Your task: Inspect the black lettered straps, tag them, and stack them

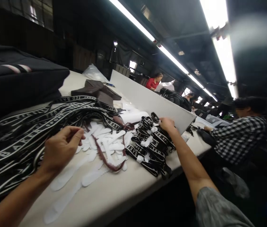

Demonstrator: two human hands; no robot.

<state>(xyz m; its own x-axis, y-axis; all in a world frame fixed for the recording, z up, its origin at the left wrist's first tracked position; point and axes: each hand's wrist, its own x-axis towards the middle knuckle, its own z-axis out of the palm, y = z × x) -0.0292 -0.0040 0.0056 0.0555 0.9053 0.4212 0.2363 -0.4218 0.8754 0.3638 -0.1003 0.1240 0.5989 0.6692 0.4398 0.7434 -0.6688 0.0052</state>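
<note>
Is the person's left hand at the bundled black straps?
No, the right hand is at the bundled straps; the left hand is apart.

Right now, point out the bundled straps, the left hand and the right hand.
Bundled straps (155,145): head view, on the middle of the pile.
Left hand (62,146): head view, on the middle of the hand.
Right hand (167,124): head view, on its back.

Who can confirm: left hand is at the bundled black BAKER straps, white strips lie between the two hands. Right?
Wrong hand. The head view shows the right hand at the bundled black BAKER straps; the left hand is by the loose straps. White strips do lie between the two hands.
</note>
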